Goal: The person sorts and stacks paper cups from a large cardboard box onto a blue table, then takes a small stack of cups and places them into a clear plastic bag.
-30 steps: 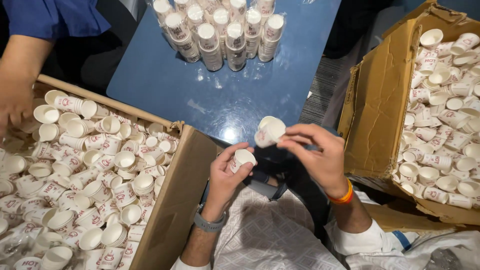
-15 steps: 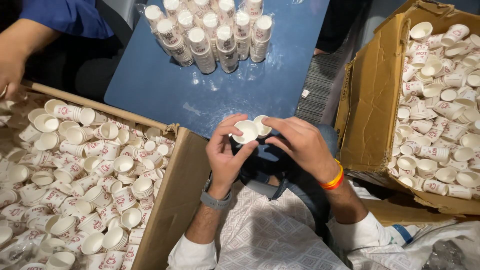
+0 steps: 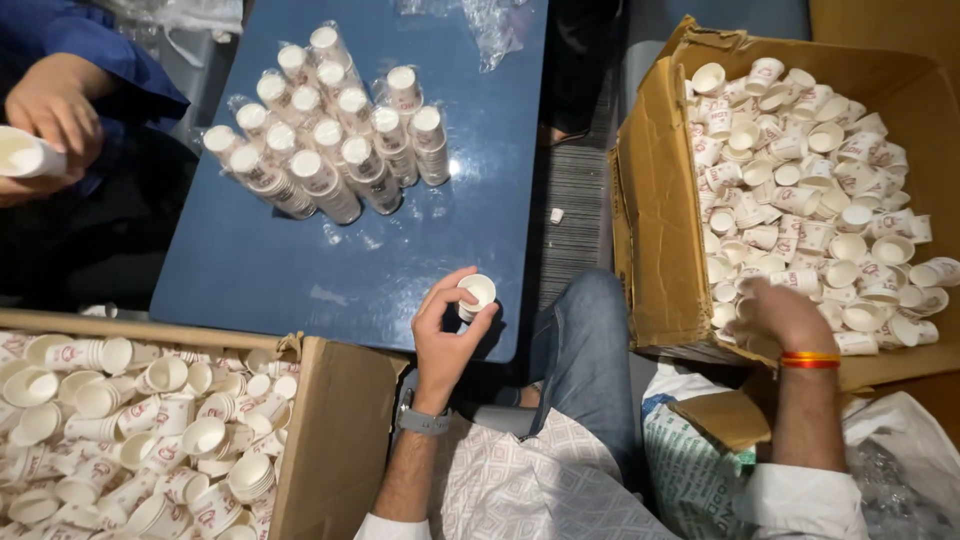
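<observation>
Cardboard makes up the two biggest things here: the right box [image 3: 650,200], open and heaped with loose white paper cups, and the left box [image 3: 330,440] at the bottom corner, equally full. Between them lies the blue surface [image 3: 400,260], carrying a cluster of wrapped cup stacks [image 3: 330,140] at its far side. Half a second ago both hands met over the near edge of the surface around a small nest of cups; now they have parted. The right hand [image 3: 780,318] has swung out into the right box, palm down over the loose cups; it is blurred, so whether its fingers are closed on a cup cannot be told. The left hand [image 3: 445,335] stays at the near edge of the surface, fingers curled and pinched around the small cup stack [image 3: 477,293], mouth facing up. At the top left, another person's hand [image 3: 55,105] in a blue sleeve grips a white cup [image 3: 25,155].
</observation>
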